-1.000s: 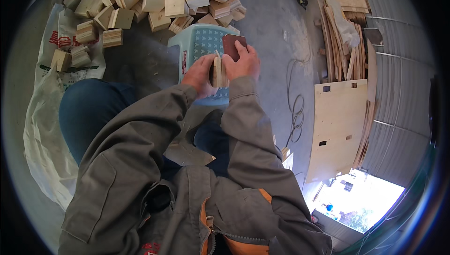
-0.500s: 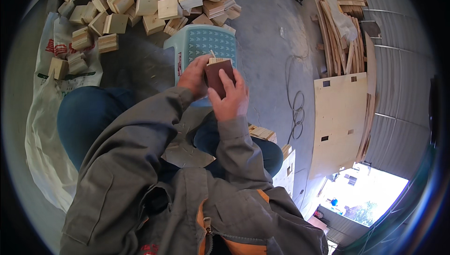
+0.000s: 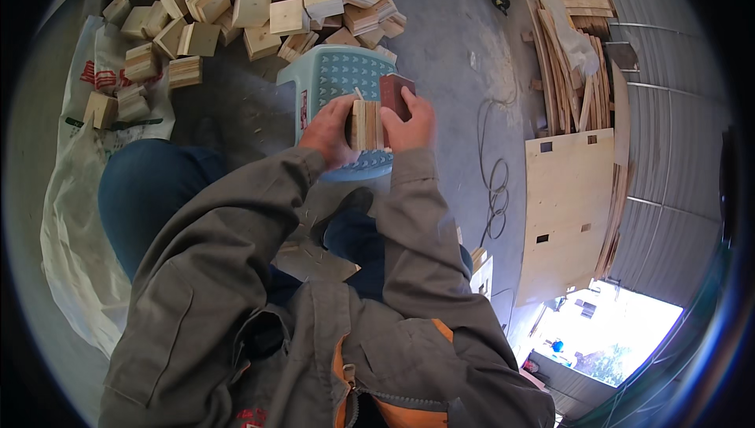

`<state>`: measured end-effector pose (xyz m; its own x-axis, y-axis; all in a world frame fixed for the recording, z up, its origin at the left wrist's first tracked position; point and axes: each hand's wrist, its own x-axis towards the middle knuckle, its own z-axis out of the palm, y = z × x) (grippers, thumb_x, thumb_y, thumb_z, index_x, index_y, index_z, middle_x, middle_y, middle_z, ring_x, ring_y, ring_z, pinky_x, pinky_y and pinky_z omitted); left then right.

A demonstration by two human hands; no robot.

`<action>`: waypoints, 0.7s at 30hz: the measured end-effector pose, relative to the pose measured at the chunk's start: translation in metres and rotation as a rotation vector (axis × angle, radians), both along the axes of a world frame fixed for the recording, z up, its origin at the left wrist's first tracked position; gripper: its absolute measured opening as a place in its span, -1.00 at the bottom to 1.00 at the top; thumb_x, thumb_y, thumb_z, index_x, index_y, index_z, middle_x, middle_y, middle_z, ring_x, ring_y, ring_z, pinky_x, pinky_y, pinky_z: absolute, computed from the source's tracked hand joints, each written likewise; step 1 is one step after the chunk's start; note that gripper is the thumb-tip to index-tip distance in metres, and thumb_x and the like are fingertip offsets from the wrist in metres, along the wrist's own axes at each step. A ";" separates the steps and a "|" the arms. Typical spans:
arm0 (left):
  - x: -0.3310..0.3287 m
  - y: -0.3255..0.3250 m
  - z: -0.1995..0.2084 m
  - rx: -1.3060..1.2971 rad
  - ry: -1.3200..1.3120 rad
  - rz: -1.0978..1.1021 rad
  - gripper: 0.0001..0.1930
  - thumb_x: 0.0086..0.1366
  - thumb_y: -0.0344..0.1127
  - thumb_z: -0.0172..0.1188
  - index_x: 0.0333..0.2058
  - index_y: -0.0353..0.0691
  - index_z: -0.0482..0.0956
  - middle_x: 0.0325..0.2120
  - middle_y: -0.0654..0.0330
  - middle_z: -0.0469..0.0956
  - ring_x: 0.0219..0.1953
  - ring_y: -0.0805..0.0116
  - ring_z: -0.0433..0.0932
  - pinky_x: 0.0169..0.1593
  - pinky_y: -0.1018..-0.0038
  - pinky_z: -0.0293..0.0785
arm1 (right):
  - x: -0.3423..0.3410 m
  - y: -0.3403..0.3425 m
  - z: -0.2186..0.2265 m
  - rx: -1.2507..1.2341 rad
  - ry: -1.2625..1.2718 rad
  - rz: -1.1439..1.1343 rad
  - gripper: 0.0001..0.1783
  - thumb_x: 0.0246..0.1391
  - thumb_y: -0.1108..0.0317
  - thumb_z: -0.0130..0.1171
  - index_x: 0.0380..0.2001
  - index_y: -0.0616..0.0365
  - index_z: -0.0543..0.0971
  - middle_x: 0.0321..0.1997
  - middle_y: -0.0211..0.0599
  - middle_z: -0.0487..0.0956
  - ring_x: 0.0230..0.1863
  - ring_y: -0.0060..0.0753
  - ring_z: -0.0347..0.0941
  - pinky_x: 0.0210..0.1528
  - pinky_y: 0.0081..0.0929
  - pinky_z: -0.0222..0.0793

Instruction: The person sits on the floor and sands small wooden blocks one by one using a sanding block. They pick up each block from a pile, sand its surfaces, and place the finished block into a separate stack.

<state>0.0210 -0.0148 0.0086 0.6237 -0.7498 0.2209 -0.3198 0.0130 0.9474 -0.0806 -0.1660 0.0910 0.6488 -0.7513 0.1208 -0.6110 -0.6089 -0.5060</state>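
Note:
My left hand (image 3: 329,130) is closed round a small block of layered plywood (image 3: 368,125), its striped edges facing up. In my right hand (image 3: 413,124) is a reddish-brown sanding block (image 3: 398,93), gripped between thumb and fingers. It stands tilted at the right side of the plywood block; whether the two touch is hard to tell. Both hands are over a light blue plastic stool (image 3: 338,70) with a patterned top. A thin pale sliver shows by my left fingertips.
A large heap of plywood blocks (image 3: 252,7) lies beyond the stool. On the left is a white woven sack (image 3: 75,215) with a few blocks by it. A cable (image 3: 494,192) coils on the floor at right, near leaning plywood sheets (image 3: 568,208) and stacked wood strips (image 3: 554,74).
The sanding block has moved off the plywood block's face to its right side, turning more upright. My right hand has shifted right, and the plywood's layered edges now show.

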 end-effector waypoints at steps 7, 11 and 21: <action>0.001 0.000 -0.003 0.049 0.005 -0.034 -0.03 -0.12 -0.40 0.63 0.32 -0.11 0.33 0.18 -0.05 0.49 0.26 -0.15 0.50 0.32 0.17 0.47 | -0.101 0.084 0.006 -0.030 -0.058 -0.027 -0.25 -0.03 0.17 0.55 0.26 0.17 0.62 0.28 0.15 0.55 0.27 0.19 0.50 0.34 -0.05 0.46; 0.005 0.001 -0.003 0.114 0.014 -0.076 0.08 -0.17 -0.34 0.68 0.37 -0.13 0.28 0.25 -0.05 0.45 0.33 -0.11 0.45 0.39 0.18 0.41 | -0.157 0.121 0.010 0.195 -0.124 -0.091 -0.24 -0.03 0.20 0.58 0.26 0.15 0.62 0.28 0.13 0.57 0.27 0.13 0.54 0.33 -0.10 0.48; 0.009 0.008 0.011 0.212 0.121 -0.152 0.17 -0.16 -0.12 0.73 0.41 -0.29 0.26 0.33 -0.12 0.35 0.39 -0.08 0.39 0.46 0.21 0.36 | -0.185 0.134 0.003 0.324 -0.281 -0.179 -0.22 -0.03 0.18 0.61 0.27 0.16 0.61 0.28 0.05 0.60 0.27 -0.02 0.58 0.32 -0.18 0.51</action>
